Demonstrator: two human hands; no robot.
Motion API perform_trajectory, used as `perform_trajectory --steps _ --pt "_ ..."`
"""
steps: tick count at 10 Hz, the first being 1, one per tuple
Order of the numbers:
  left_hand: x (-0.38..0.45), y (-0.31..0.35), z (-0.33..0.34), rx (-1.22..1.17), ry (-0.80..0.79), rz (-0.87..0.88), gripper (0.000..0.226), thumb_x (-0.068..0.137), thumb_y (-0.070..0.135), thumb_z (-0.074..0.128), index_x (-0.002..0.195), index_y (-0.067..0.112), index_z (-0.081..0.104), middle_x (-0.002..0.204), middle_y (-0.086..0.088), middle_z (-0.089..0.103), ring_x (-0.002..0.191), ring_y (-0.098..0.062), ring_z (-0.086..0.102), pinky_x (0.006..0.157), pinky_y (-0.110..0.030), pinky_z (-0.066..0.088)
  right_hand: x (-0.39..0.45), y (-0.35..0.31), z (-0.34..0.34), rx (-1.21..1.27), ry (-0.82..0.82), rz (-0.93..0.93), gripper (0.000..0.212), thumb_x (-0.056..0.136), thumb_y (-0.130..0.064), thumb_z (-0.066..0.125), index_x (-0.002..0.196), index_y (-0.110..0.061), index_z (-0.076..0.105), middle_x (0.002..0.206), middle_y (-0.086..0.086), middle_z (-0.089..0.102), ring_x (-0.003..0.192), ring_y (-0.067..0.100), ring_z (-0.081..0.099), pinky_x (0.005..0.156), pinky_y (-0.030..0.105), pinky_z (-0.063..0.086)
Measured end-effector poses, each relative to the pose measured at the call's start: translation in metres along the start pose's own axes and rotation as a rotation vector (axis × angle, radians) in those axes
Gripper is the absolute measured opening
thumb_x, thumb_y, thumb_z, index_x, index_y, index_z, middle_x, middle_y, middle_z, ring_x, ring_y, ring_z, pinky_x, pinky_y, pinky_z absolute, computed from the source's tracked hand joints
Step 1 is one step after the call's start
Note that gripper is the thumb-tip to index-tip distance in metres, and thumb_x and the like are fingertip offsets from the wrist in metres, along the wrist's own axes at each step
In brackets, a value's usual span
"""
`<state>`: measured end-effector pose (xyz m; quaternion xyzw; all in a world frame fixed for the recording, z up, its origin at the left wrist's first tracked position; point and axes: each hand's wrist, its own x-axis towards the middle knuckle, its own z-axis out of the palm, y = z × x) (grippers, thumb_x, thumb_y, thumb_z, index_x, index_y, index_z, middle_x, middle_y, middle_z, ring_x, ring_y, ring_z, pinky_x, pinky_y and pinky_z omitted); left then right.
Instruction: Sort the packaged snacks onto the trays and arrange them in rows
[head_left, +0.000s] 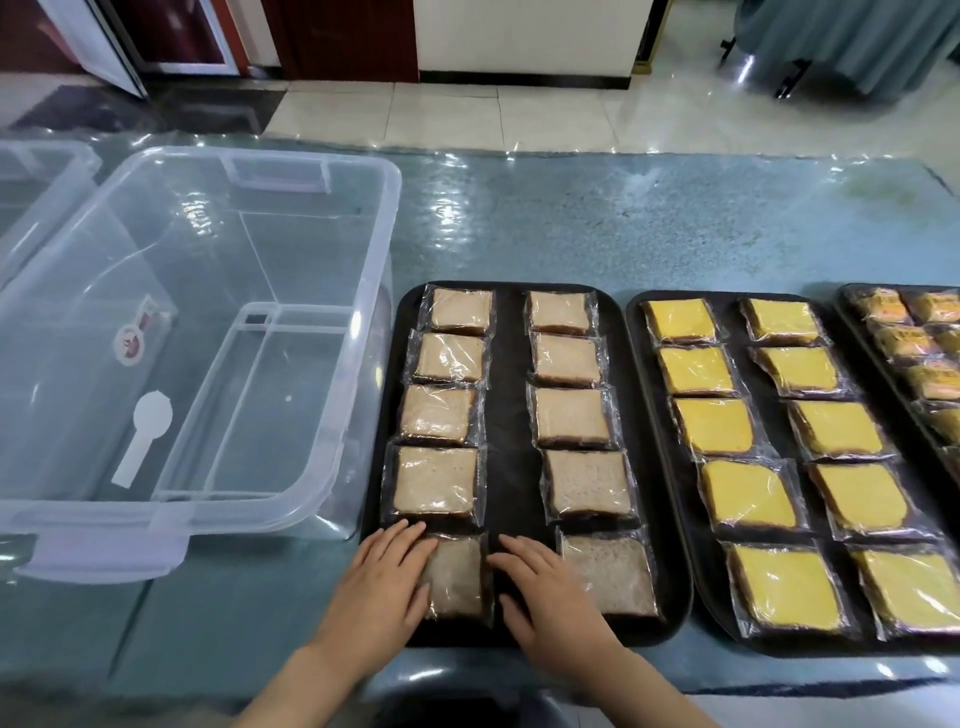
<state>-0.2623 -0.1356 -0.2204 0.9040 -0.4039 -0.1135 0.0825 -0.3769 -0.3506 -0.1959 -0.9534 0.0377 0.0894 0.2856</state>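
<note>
A black tray (511, 415) holds two rows of beige cake slices in clear wrappers. The nearest slice of the left row (460, 577) lies between my hands. My left hand (384, 582) rests flat against its left edge, fingers straight. My right hand (540, 587) lies flat on the tray just right of it, fingers straight, beside the nearest slice of the right row (610, 574). A second black tray (670, 467) to the right carries two rows of yellow wrapped slices (784, 584). A third tray (852, 317) at the far right holds orange-brown packets (906, 340).
A large clear plastic bin (156, 509) with nothing in it stands to the left of the trays, touching the first tray's side. Another clear bin (31, 171) sits at the far left. The table has a blue cover under glossy plastic (623, 218).
</note>
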Motion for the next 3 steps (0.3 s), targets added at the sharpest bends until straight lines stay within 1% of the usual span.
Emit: perform_trajectory --steps 1,2,3 --pt "0.005 0.010 -0.008 -0.009 0.037 -0.010 0.043 0.085 0.040 0.044 0.121 0.027 0.064 0.126 0.009 0.062 0.121 -0.013 0.055 0.107 -0.029 0.027 -0.016 0.007 -0.020 0.152 0.008 0.117 0.042 0.096 -0.030 0.049 0.137 -0.031 0.045 0.137 -0.019 0.040 0.127 -0.001 0.036 0.110 0.013 0.025" --pt "0.021 0.025 -0.023 -0.117 0.018 -0.014 0.036 0.088 0.037 0.048 0.121 0.031 0.062 0.120 0.015 0.062 0.114 -0.008 0.058 0.103 -0.020 0.030 -0.031 0.018 -0.050 0.232 0.036 0.223 0.033 0.097 -0.028 0.052 0.128 -0.036 0.050 0.121 -0.024 0.052 0.111 -0.008 0.046 0.092 0.005 0.034" --pt "0.045 0.048 -0.046 -0.312 -0.039 -0.104 0.030 0.096 0.034 0.050 0.126 0.035 0.056 0.125 0.019 0.058 0.117 0.000 0.051 0.103 -0.019 0.036 -0.046 0.024 -0.091 0.356 0.149 0.284 0.023 0.094 -0.026 0.058 0.111 -0.041 0.059 0.107 -0.024 0.063 0.103 -0.008 0.056 0.090 0.014 0.047"
